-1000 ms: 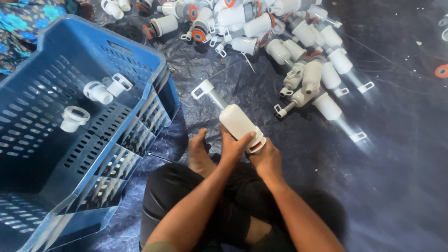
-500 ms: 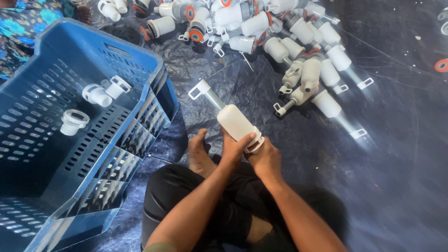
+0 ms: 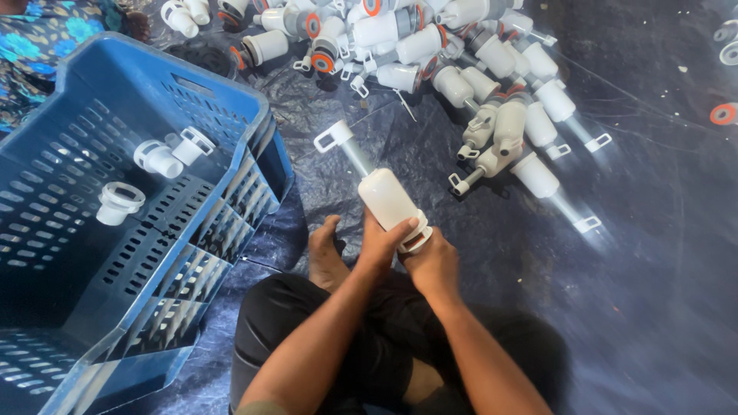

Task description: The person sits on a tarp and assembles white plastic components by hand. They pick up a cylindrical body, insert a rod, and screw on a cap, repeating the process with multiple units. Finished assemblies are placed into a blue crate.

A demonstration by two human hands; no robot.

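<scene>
Little has shifted since the earlier frames: both hands keep their grip on the white plastic pump (image 3: 382,192), which has turned only slightly, its clear stem and square loop handle (image 3: 332,138) pointing toward 11 o'clock. Left hand (image 3: 382,244) wraps the lower barrel, fingers curled and pressed against it, thumb lying across the ridged end cap. Right hand (image 3: 434,265) closes around that cap from 5 o'clock, fingers pressed together. Pump sits just above the person's knees, over the dark plastic sheet (image 3: 653,307). Blue crate (image 3: 161,100) at 9 o'clock holds two white fittings (image 3: 165,154). Heap of similar white pumps (image 3: 461,69) lies at 12 to 1 o'clock, well apart.
</scene>
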